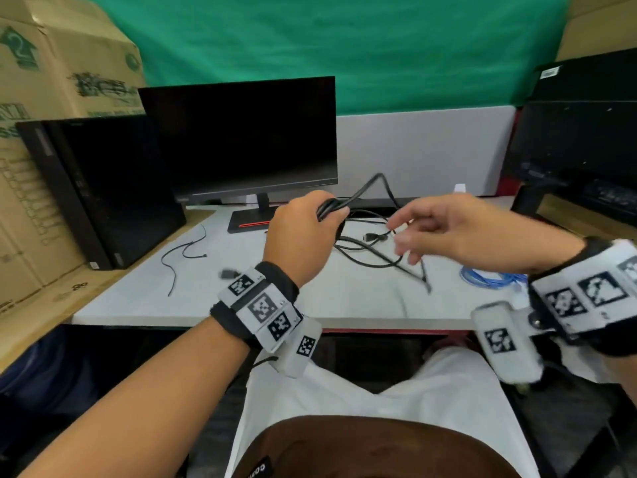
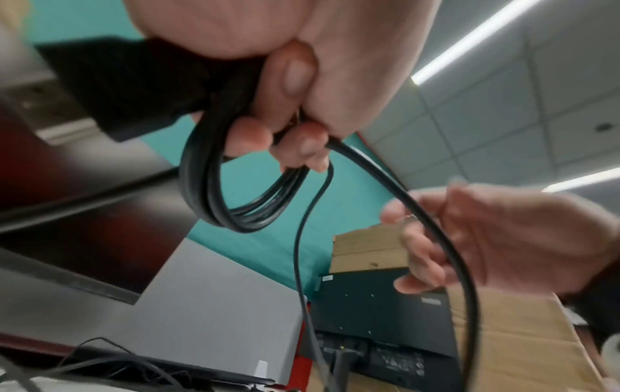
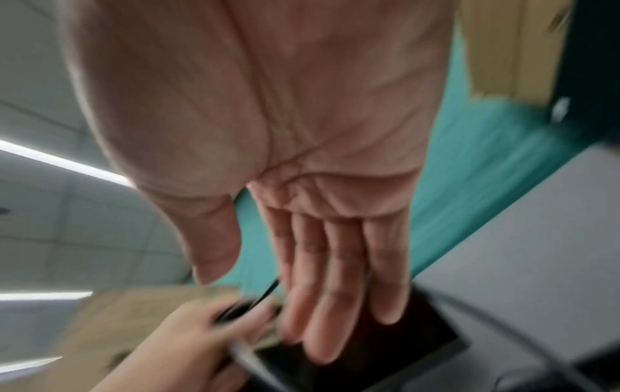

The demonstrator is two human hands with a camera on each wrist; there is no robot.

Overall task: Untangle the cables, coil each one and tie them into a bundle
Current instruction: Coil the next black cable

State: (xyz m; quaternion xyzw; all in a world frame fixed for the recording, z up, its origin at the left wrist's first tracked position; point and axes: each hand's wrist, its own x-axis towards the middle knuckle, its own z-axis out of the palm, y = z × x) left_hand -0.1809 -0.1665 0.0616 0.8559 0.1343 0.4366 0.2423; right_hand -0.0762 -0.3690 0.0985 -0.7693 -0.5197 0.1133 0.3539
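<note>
a: what's the left hand (image 1: 303,232) got?
b: a black cable (image 2: 214,185). several loops of it are gathered in the fist, fingers (image 2: 248,138) curled tight round the strands, raised above the table (image 1: 310,301) in front of the monitor (image 1: 241,139).
a: and the rest of that cable?
b: one strand rises from the fist in a peak, then drops to the table, where more black cable lies in loose loops under and between the two hands. in the left wrist view a thick strand leaves the fist and curves down past the right hand.
a: is the right hand (image 1: 458,229) gripping it?
b: no. in the right wrist view the palm is flat and the fingers (image 3: 339,278) are straight and together, holding nothing. it hovers just right of the left hand, fingertips pointing toward the loops. it's blurred, so whether a fingertip brushes the strand i can't tell.
a: other cables?
b: a blue cable (image 1: 489,279) lies bunched on the table under the right wrist. a thin wire (image 1: 182,257) lies apart on the left side of the table, near a black computer tower (image 1: 103,191).
a: anything else around?
b: cardboard boxes (image 1: 62,63) at far left, a green cloth (image 1: 344,46) behind.
</note>
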